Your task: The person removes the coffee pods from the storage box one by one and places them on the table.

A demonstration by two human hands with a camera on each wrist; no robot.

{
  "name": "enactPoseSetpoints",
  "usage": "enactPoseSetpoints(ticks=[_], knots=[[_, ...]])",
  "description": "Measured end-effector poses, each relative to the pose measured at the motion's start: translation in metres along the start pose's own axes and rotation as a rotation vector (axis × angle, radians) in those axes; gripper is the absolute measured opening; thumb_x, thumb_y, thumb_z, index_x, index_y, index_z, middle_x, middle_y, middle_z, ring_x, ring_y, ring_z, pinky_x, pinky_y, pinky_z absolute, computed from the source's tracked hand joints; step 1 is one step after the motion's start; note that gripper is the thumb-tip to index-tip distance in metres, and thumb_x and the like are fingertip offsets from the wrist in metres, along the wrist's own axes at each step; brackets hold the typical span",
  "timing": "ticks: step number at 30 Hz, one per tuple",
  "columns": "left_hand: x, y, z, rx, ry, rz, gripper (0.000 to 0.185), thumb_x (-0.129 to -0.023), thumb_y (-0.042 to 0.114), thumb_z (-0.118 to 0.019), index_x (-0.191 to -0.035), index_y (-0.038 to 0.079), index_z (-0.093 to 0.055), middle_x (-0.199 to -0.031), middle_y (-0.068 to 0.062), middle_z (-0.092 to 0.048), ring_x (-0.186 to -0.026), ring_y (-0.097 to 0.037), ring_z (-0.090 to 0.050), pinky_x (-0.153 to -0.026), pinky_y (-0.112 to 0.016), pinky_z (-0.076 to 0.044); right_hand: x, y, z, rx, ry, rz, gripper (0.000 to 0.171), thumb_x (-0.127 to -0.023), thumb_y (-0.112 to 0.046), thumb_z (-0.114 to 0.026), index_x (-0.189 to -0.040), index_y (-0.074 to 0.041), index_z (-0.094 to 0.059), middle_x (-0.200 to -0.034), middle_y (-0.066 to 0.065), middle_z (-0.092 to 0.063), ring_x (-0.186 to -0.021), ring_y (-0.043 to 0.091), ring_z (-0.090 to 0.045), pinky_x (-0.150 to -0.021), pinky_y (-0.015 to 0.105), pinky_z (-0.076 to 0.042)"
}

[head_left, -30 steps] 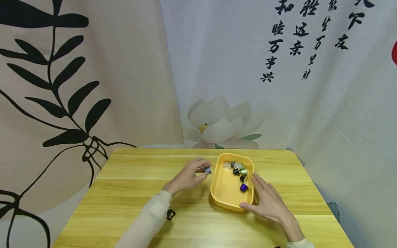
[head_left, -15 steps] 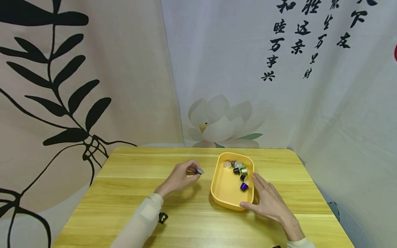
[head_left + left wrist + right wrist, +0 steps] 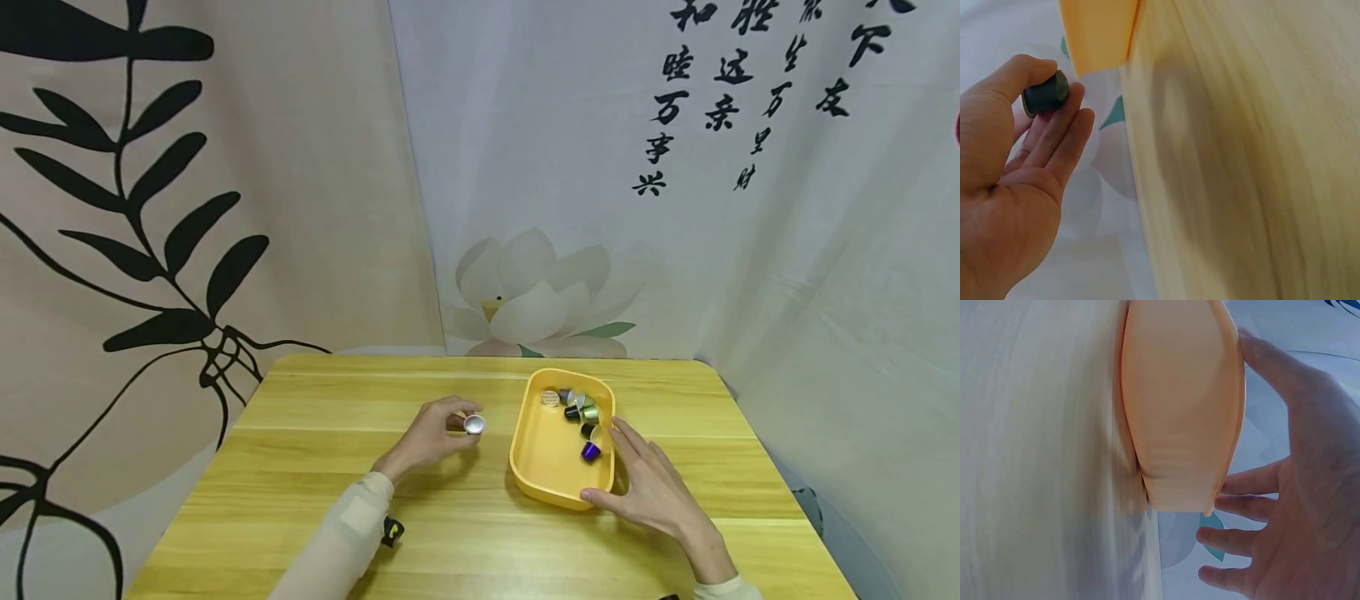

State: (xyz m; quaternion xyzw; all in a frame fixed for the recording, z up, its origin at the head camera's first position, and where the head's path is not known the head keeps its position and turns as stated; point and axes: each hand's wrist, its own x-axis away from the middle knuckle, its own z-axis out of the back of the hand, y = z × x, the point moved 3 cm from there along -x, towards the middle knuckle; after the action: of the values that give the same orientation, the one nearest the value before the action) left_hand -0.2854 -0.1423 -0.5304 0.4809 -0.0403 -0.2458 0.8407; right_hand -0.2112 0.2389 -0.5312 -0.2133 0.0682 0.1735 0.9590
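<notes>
My left hand (image 3: 429,437) pinches a coffee capsule (image 3: 474,425) between thumb and fingers, over the table just left of the yellow tray (image 3: 534,483). The capsule's round silver lid faces the head camera; in the left wrist view the capsule body (image 3: 1045,97) looks dark. My right hand (image 3: 652,487) rests at the tray's near right corner, thumb on the front rim and fingers spread along the right side. In the right wrist view, the thumb and fingertips meet the rim of the tray (image 3: 1179,412). Inside the tray lie several capsules, including a purple one (image 3: 591,452) and a green one (image 3: 590,414).
The wooden table (image 3: 315,433) extends around the tray, its back edge close behind. A printed cloth (image 3: 525,167) with a lotus and writing hangs behind the table. A small black device (image 3: 392,531) shows at the left wrist.
My left hand has drawn back leftward from the tray with the capsule and turned it, so its lid now faces the camera. The right hand and tray stay in place.
</notes>
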Motion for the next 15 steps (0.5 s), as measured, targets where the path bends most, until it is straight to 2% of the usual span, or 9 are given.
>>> enactPoseSetpoints(ticks=[5,12,15], knots=[[-0.001,-0.007,-0.002,-0.028,-0.007,0.002,0.034,-0.099,0.002,-0.085,-0.131,0.001,-0.077,-0.128,-0.011,-0.075,-0.118,-0.027,-0.078,-0.106,-0.03,-0.067,0.0,0.0,0.0,0.001,0.001,0.001,0.119,-0.089,-0.076,-0.084,-0.167,0.005,-0.046,-0.179,0.027,-0.04,-0.159,0.053,-0.05,-0.129,0.08,-0.036],[-0.004,-0.013,-0.002,-0.076,-0.004,0.017,0.029,-0.097,0.006,-0.088,-0.125,0.006,-0.08,-0.122,-0.005,-0.08,-0.113,-0.022,-0.076,-0.097,-0.043,-0.07,0.0,0.001,-0.001,0.003,0.001,0.001,0.119,-0.089,-0.076,-0.083,-0.167,0.005,-0.047,-0.179,0.027,-0.041,-0.159,0.053,-0.05,-0.129,0.08,-0.037],[-0.006,-0.015,-0.003,-0.091,-0.017,0.04,0.025,-0.096,0.007,-0.09,-0.12,0.011,-0.082,-0.118,-0.003,-0.082,-0.111,-0.02,-0.076,-0.097,-0.043,-0.069,0.0,0.001,-0.001,0.007,0.003,0.002,0.119,-0.088,-0.076,-0.083,-0.167,0.006,-0.047,-0.179,0.027,-0.041,-0.159,0.053,-0.051,-0.129,0.08,-0.037]])
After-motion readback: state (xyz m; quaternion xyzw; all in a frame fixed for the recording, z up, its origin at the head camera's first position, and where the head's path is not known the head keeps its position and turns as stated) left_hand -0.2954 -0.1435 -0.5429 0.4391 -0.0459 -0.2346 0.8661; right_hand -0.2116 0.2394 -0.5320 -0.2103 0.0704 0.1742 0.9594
